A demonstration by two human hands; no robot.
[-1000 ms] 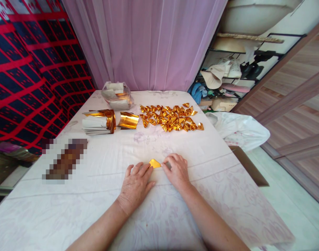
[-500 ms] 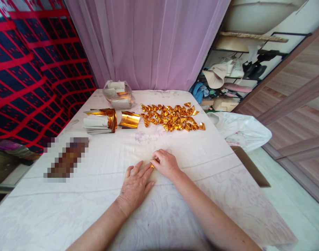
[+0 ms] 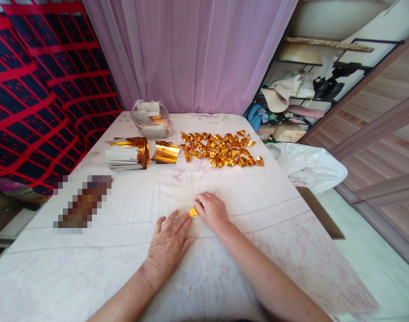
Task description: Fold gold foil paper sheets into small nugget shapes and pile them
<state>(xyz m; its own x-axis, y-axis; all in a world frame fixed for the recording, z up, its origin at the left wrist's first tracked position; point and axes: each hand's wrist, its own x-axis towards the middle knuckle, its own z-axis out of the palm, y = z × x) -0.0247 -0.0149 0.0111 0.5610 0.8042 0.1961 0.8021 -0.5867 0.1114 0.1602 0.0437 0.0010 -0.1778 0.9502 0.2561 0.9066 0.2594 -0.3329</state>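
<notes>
Our right hand [image 3: 212, 211] pins gold foil piece [image 3: 193, 211], grip pressed together on it.
Our left hand [image 3: 167, 243] lies flat, fingers spread, just beside foil on white surface [image 3: 124, 250]; folded gold pile [image 3: 221, 150] well beyond.

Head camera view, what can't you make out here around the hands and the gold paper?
- Gold piece: mostly hidden under the right hand; shape unclear.
- Left hand: lies flat, palm side hidden.
- Pixelated patch on the table: blurred, unidentifiable.
- Bag: contents too small to identify.
</notes>
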